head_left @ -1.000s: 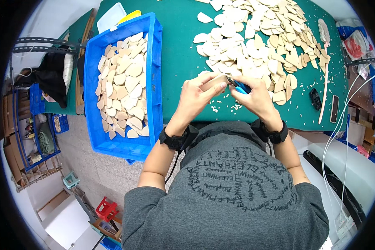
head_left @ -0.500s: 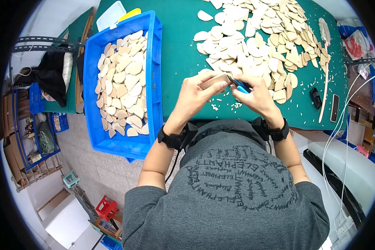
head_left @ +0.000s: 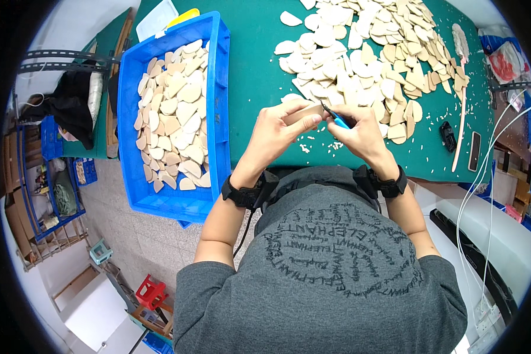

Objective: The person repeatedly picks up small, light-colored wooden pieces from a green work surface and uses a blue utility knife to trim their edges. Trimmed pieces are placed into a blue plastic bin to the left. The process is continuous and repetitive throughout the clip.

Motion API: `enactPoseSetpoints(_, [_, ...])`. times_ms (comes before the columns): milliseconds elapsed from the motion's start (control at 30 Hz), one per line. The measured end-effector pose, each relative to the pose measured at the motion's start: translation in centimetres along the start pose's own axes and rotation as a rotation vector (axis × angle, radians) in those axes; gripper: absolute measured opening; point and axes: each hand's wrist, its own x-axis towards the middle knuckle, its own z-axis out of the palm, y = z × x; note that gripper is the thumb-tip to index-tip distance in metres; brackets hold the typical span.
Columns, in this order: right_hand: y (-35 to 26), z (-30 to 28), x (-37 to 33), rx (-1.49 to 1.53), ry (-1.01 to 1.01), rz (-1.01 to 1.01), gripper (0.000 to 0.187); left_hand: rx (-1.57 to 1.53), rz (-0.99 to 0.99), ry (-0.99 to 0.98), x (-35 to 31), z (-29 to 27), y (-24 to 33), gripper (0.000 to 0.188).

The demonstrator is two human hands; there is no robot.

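Note:
My left hand (head_left: 277,134) grips a small flat beige wooden piece (head_left: 304,112) over the near edge of the green table (head_left: 259,71). My right hand (head_left: 363,134) holds a blue-handled cutting tool (head_left: 336,120) with its tip against that piece. Small pale shavings (head_left: 318,146) lie on the table under my hands. A big pile of similar rounded beige pieces (head_left: 366,53) spreads across the table just beyond my hands. Both wrists wear black bands.
A blue plastic crate (head_left: 215,106) filled with several beige pieces sits at the table's left end. A long stick (head_left: 461,94), a dark phone (head_left: 473,150) and a small black object (head_left: 447,134) lie at the right. Shelves and stools stand on the floor at left.
My hands have stayed in the same spot. The fingers shifted slightly on the piece and the tool as they work it.

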Motion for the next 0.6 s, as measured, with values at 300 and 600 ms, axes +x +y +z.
enactPoseSetpoints(300, [3.5, -1.3, -0.7, 0.112, 0.149, 0.116, 0.017, 0.592, 0.026, 0.660, -2.1, -12.4, -5.6, 0.037])
enactPoseSetpoints(600, [2.2, -1.3, -1.4, 0.087, 0.146, 0.173, 0.018, 0.894, 0.222, 0.029, 8.0, 0.5, -15.0, 0.055])
